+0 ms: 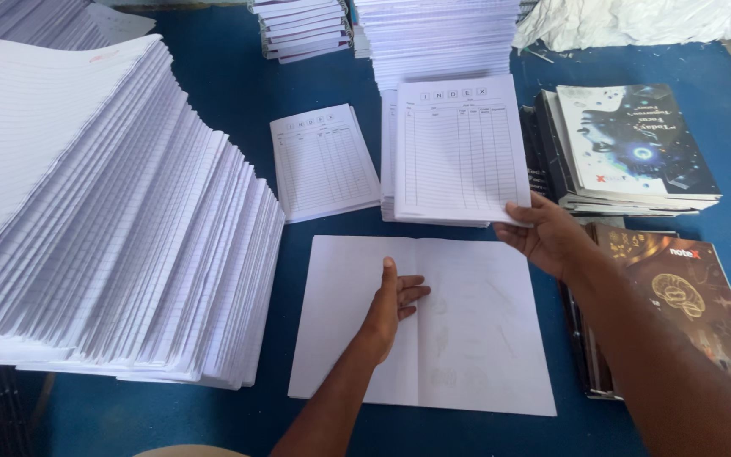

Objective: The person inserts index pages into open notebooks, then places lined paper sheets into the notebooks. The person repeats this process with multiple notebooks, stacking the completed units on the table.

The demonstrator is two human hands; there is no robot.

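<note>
Pressing flat, fingers loose: L hand (395, 300) on open blank sheet (458, 338), near centre; R hand (547, 237) pinching index sheet (460, 148) corner atop far stack.

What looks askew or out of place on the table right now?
The big stack of ruled sheets on the left leans, its edges fanned out rather than squared. The lone index sheet lies slightly rotated beside the index pile. No damage or spills visible.
</note>
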